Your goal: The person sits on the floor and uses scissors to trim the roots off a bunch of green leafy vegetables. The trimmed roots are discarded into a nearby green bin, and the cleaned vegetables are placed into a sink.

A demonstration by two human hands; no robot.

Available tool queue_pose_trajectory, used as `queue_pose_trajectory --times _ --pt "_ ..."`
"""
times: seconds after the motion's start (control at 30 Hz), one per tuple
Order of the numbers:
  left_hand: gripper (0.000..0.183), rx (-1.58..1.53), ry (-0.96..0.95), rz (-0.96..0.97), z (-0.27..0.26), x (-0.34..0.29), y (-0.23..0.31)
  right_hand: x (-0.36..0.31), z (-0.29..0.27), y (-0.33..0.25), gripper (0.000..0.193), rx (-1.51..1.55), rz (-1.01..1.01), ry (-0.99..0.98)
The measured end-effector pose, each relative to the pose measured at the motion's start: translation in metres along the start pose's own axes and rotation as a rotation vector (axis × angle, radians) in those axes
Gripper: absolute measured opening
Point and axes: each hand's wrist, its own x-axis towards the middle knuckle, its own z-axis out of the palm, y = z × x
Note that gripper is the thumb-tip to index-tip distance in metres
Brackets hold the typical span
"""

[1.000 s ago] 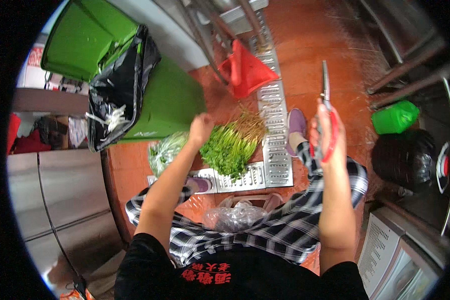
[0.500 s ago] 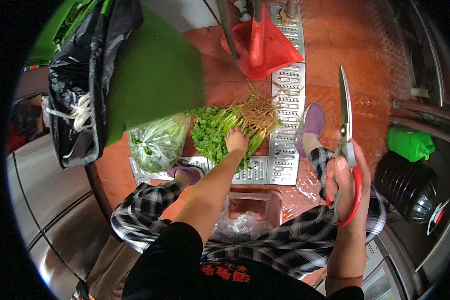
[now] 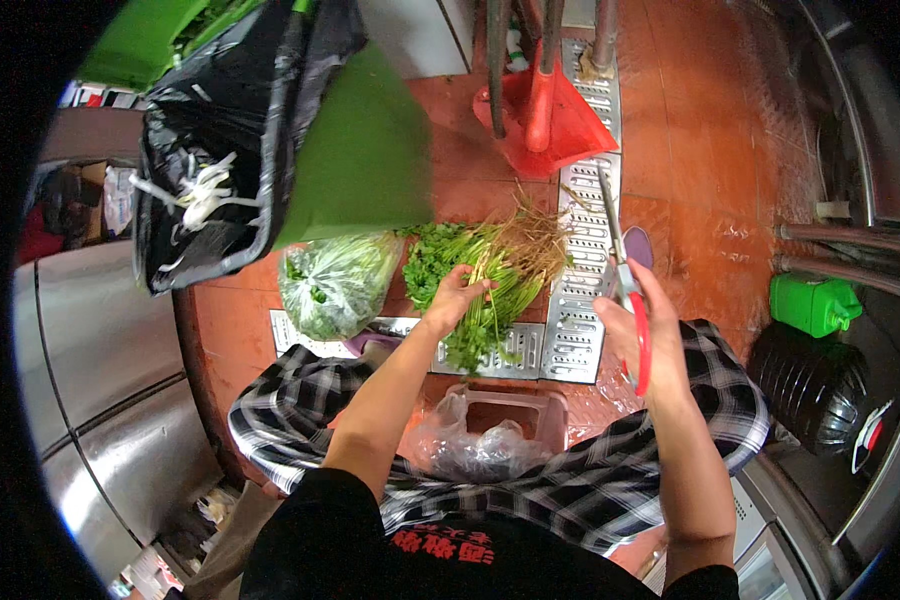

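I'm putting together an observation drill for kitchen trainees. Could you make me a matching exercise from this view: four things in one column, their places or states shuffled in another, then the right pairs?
Things
1. Scissors
2. Loose rooted greens
3. Green bin
4. Green jug

Places and states
A. Lined with a black bag
B. Beside a large dark bottle
C. Held in the right hand
D. Touched by the left hand

Right pairs: 1-C, 2-D, 3-A, 4-B
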Motion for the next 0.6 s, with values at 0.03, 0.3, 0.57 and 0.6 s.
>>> queue_pose_trajectory --times 0.03,0.3,0.57,0.6 --pt "0.019 -0.052 -0.057 0.03 0.004 -0.02 0.027 0.005 -0.001 0.013 0.061 -0.06 -0.016 -0.019" --pt "0.035 0.129 -0.098 0.314 0.034 -0.138 0.115 -0.014 0.069 0.006 0.068 0.065 -0.099 -0.244" --pt "0.036 -0.002 -0.164 0.365 0.052 -0.181 0.127 -0.024 0.086 -0.002 0.062 0.05 -0.21 -0.274" --pt "0.036 -0.031 -0.167 0.368 0.05 -0.183 0.126 -0.024 0.086 -0.001 0.062 0.055 -0.232 -0.283"
